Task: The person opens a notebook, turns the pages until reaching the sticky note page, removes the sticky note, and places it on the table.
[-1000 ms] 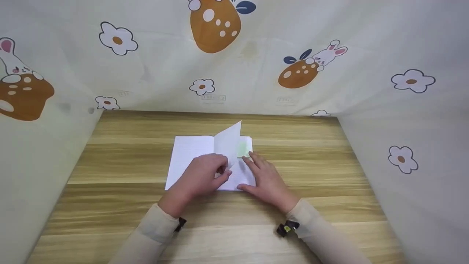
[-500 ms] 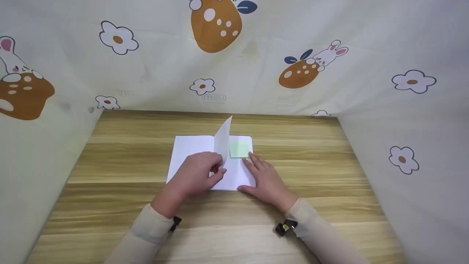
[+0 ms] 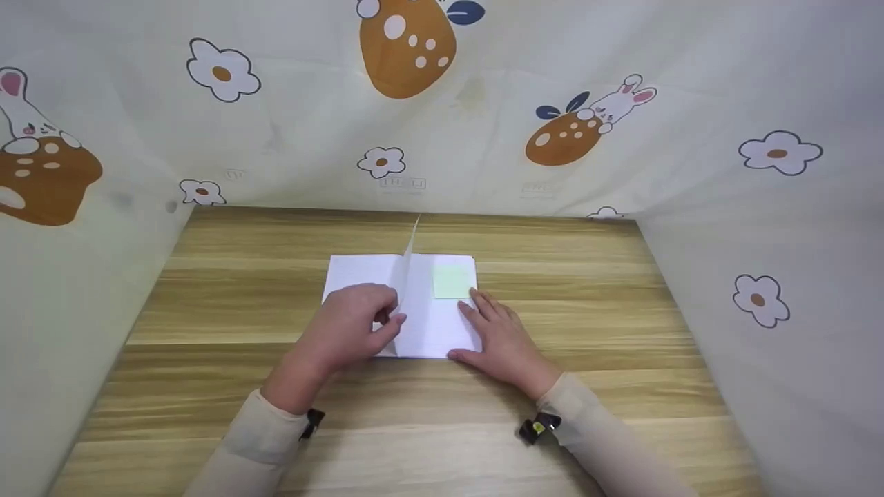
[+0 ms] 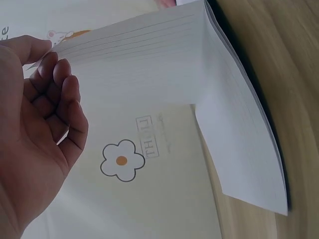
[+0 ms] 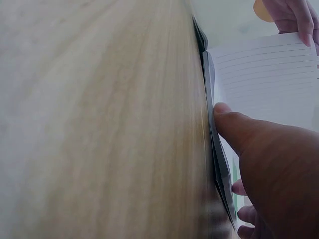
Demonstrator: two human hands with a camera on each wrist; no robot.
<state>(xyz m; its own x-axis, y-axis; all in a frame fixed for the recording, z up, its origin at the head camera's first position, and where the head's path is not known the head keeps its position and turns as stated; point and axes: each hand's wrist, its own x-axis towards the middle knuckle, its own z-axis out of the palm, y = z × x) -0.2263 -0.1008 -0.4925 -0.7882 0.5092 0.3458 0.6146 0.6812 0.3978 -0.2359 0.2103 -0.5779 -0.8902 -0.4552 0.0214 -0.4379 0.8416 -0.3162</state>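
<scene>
An open lined notebook lies on the wooden table, with a pale green sticky note on the upper part of its right page. One page stands nearly upright at the spine. My left hand pinches this page near its outer edge between thumb and fingers; the left wrist view shows the thumb and index fingertip meeting at the sheet. On the right page's outer edge rests my right hand, fingers spread just below the note and the thumb near the bottom corner.
The wood-grain table extends around the notebook on all sides. Cloth walls printed with rabbits and flowers enclose its back, left and right. Small black devices sit at the left cuff and the right cuff.
My left hand has moved left with the page, which has swung from leaning right to nearly upright. The green sticky note has come fully into view. My right hand has stayed in place.
</scene>
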